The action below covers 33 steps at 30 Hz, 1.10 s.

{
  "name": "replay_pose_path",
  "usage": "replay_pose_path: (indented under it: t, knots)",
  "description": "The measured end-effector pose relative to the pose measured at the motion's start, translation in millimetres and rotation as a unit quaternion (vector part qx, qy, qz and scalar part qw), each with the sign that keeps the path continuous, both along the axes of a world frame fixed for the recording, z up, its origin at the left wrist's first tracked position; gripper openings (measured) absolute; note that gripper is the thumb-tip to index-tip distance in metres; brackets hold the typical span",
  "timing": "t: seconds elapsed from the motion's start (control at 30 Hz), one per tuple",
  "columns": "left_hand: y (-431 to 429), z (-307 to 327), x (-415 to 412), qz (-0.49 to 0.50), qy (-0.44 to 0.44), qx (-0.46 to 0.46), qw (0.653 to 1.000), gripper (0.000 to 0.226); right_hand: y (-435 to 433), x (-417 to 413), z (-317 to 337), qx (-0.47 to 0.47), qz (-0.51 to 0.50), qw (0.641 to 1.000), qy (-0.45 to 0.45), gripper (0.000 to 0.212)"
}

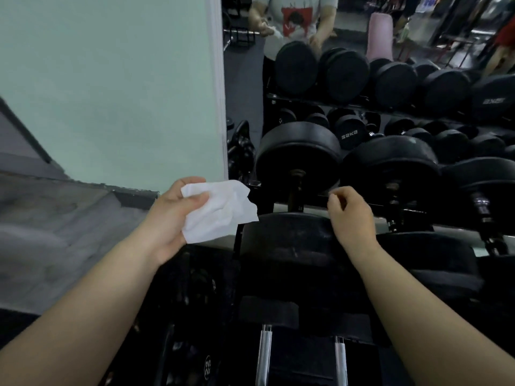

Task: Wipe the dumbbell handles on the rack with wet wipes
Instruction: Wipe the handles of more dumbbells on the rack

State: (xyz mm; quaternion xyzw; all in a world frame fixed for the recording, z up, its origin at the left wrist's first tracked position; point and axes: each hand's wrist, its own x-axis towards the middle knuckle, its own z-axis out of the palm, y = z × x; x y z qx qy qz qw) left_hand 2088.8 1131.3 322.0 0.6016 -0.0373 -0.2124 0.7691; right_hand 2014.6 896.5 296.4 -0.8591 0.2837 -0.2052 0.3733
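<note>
My bare left forearm [83,316] enters lower left, nearest the lens. My left hand [172,215] is raised palm inward, with the thumb and curled fingers pinching a crumpled white wet wipe [220,210]. The wipe hangs in the air and touches no equipment.

Below and to the right are two chrome lower-row dumbbell handles [263,355]. On the upper tier of the black steel rack [312,196], the dark handle of the leftmost round black dumbbell [296,190] lies just right of the wipe.

My right hand [351,218] hovers near that dumbbell. Its fingers are curled toward the palm and hold nothing. Further right, more upper-tier handles [482,210] continue the row.

Status: the wipe is ready, but no handle is in contact. I cannot tell from their surfaces whether any handle is already cleaned. I judge that all the visible handles are still to be wiped, and the leftmost upper handle is the probable next target.
</note>
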Motion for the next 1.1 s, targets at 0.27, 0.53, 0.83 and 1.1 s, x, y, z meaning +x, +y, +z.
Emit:
replay_pose_path:
  t: [0.27, 0.53, 0.83, 1.1]
  knots:
    - [17.3, -11.6, -129.9, 0.021, 0.023, -0.009, 0.999, 0.023, 81.2, -114.9, -11.0, 0.042, 0.155, 0.978, -0.135, 0.014]
    - [12.5, -65.2, -237.6, 0.028, 0.073, 0.050, 0.996, 0.017, 123.7, -217.7, -74.5, 0.604, 0.228, 0.762, 0.059, 0.027]
    - [17.7, -150.6, -271.5, -0.035, 0.054, 0.302, 0.951, 0.009, 117.3, -249.7, -147.1, 0.562, 0.072, 0.814, 0.125, 0.018]
    - [14.7, -278.5, -252.5, -0.095, -0.077, 0.427, 0.896, 0.015, 89.3, -235.9, -248.3, 0.483, -0.119, 0.856, 0.141, 0.015]
